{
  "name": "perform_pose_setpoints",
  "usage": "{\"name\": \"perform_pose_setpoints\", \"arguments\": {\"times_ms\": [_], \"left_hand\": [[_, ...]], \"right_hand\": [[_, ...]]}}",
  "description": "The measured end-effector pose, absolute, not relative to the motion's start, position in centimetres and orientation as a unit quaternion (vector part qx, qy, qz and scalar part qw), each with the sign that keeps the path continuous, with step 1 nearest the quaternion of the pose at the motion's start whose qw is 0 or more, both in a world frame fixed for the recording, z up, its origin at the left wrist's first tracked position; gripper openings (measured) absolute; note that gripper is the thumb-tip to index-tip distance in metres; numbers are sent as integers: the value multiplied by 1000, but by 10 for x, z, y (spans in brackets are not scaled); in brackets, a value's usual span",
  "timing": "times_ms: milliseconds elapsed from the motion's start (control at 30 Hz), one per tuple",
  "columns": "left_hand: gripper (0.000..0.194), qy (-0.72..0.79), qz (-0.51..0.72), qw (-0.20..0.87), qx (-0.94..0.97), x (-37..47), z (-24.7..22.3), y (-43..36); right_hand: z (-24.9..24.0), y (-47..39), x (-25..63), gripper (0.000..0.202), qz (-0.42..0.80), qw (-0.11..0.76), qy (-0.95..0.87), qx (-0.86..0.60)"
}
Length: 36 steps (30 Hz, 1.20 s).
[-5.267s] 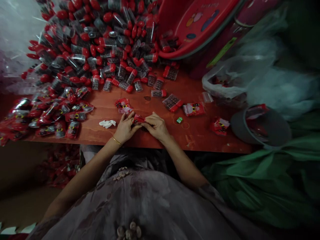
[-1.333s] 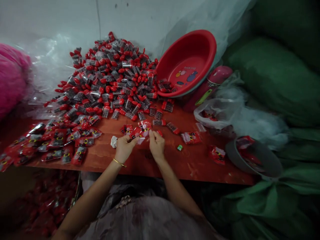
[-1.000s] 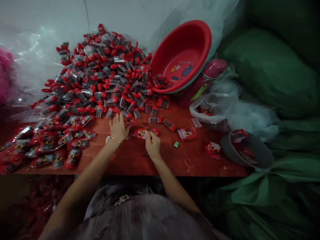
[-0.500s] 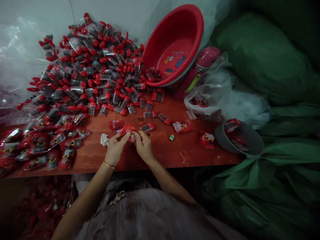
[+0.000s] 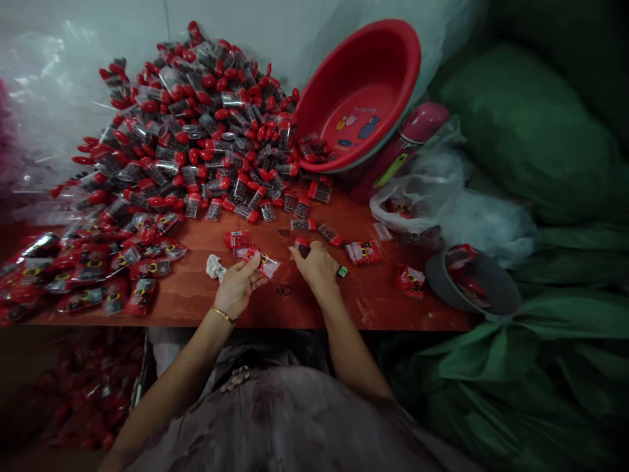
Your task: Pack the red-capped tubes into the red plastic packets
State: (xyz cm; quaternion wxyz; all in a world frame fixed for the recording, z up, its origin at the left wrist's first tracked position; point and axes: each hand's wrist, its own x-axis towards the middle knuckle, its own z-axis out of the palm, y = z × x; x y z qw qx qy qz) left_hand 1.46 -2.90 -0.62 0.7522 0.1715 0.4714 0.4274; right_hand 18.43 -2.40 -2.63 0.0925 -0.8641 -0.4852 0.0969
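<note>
My left hand pinches a small red and clear packet above the table. To its right, my right hand has its fingers round a small red-capped clear container with dark contents. A red packet lies just beyond my left hand, and a crumpled white scrap is left of it. Two more capped containers rest beyond my right hand. A small green item sits beside my right wrist.
A big heap of capped containers fills the back left, with filled packets before it. A red basin leans at the back. Rightward are a pink bottle, plastic bag, grey bowl and green sacks.
My hands have parted. My left hand keeps the packet, while my right hand has moved right and taken hold of a capped container. The view has shifted slightly.
</note>
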Motion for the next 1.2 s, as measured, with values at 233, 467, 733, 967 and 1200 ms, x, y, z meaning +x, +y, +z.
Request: {"name": "perform_pose_setpoints", "arguments": {"times_ms": [233, 467, 733, 967, 1200], "left_hand": [[34, 451, 418, 774, 153, 7, -6, -31], [41, 450, 408, 772, 190, 10, -7, -34], [44, 472, 443, 715, 263, 12, -1, -38], [40, 448, 390, 737, 322, 8, -3, -35], [34, 425, 421, 740, 308, 18, -6, -46]], "right_hand": [[-34, -59, 192, 25, 209, 306, -559, -742], [-12, -101, 175, 33, 452, 496, -486, -559], [-1, -99, 172, 23, 483, 422, -520, -564], [-5, -94, 175, 24, 480, 417, -524, -566], [-10, -92, 171, 19, 422, 443, -539, -579]]}}
